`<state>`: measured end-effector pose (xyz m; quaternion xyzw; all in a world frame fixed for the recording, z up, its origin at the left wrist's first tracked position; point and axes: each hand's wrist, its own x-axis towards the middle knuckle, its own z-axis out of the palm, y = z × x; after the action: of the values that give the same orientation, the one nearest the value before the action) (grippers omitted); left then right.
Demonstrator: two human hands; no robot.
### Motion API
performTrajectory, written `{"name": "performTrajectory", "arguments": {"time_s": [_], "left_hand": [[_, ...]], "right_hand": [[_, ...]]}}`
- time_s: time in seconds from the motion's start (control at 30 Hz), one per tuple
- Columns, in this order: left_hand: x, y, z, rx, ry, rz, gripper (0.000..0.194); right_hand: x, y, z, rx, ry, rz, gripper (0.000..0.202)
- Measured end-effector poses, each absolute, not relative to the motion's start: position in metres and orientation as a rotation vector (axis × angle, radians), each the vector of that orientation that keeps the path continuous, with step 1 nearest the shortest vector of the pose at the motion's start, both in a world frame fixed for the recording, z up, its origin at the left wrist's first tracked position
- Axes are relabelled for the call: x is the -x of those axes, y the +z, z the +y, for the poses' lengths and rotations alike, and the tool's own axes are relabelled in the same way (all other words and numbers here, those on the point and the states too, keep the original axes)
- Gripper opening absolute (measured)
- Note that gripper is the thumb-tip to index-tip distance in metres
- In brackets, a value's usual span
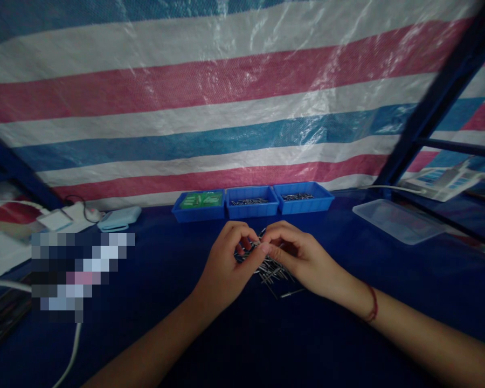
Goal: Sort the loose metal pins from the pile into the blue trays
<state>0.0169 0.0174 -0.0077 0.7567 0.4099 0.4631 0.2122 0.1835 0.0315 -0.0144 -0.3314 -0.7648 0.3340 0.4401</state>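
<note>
In the head view, the left hand and the right hand come together above a dark blue table, their fingertips meeting or nearly so. The fingers of both are curled, with the thumbs drawn in close to the forefingers, leaving only small gaps. Whether a small piece is pinched between the tips cannot be told, as the fingers cover that spot.

Right below and behind the fingers lies a loose pile of thin metal pieces, pointing in many directions and partly hidden by both hands. On the near side of the fingers, at the edge of the pile, one slender rod lies apart from most of the others. A red cord bracelet circles the right wrist, behind the fingers of that hand.

Beyond the fingertips, three blue trays stand in a row. The left tray holds green and pale contents; the middle tray and the right tray hold small metal pieces. Well to the right of the fingers lies a clear shallow plastic piece. Well to their left are a light blue case and, past it, a white power strip. A striped plastic sheet hangs behind the trays, farthest from the fingers.
</note>
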Motion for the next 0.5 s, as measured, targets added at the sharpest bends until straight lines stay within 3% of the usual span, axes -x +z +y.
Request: {"name": "performTrajectory", "arguments": {"time_s": [0.17,0.3,0.4,0.5], "left_hand": [[-0.016,-0.01,0.019,-1.965,1.198,1.229,0.012],[-0.014,-0.012,0.024,-1.832,1.024,1.256,0.024],[-0.008,-0.011,0.028,-1.988,0.883,1.274,0.022],[0.004,-0.006,0.034,-2.164,0.718,1.286,0.016]], "right_hand": [[-0.19,-0.008,0.035,0.827,0.699,-2.016,0.015],[-0.213,-0.001,0.064,1.012,0.134,-1.891,0.013],[-0.241,-0.003,0.097,1.312,-0.283,-1.774,0.017],[-0.263,-0.011,0.119,1.593,-0.409,-1.853,0.025]]}}
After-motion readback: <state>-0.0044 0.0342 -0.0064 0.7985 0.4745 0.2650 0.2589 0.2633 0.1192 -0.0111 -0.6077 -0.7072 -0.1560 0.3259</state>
